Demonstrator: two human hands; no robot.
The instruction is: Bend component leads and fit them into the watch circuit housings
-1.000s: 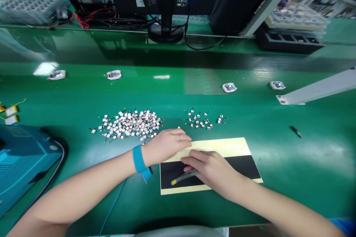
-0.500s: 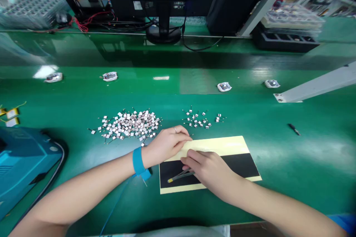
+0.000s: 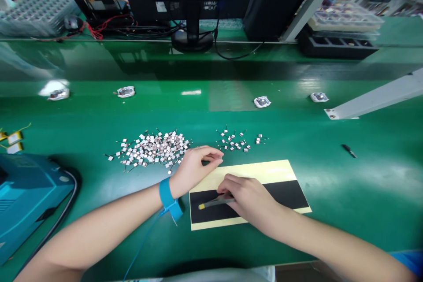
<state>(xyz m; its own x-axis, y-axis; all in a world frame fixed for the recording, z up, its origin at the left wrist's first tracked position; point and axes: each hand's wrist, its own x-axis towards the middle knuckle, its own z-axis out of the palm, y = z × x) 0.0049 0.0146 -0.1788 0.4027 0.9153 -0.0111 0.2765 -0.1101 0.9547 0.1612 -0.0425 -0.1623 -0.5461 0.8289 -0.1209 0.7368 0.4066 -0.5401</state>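
My right hand [image 3: 249, 196] is closed around a pair of tweezers [image 3: 214, 202]. Their yellow-tipped end points left over the black strip [image 3: 284, 196] of a pale yellow sheet [image 3: 254, 172]; my fingers hide the other end. Just beyond the sheet's upper left edge is my left hand [image 3: 198, 165], thumb and fingertips drawn together. Whatever they pinch, if anything, is too small or hidden. A blue wrist strap [image 3: 166, 191] with a cord circles my left wrist. Beside that hand lies a pile of small silvery square parts with short dark leads [image 3: 158, 147]; a smaller group [image 3: 234, 141] lies behind the sheet.
Several white-rimmed small devices [image 3: 262, 102] sit in a row farther back. A blue machine [image 3: 29, 202] stands at left near yellow-edged packs [image 3: 15, 137]. A black pen-like item [image 3: 349, 150] and a metal post [image 3: 380, 94] are at right. A monitor stand [image 3: 192, 39] rises behind.
My left hand has shifted slightly away from the right hand, and its fingers have straightened a little. The tweezers have turned in my right hand, their yellow end rising slightly.
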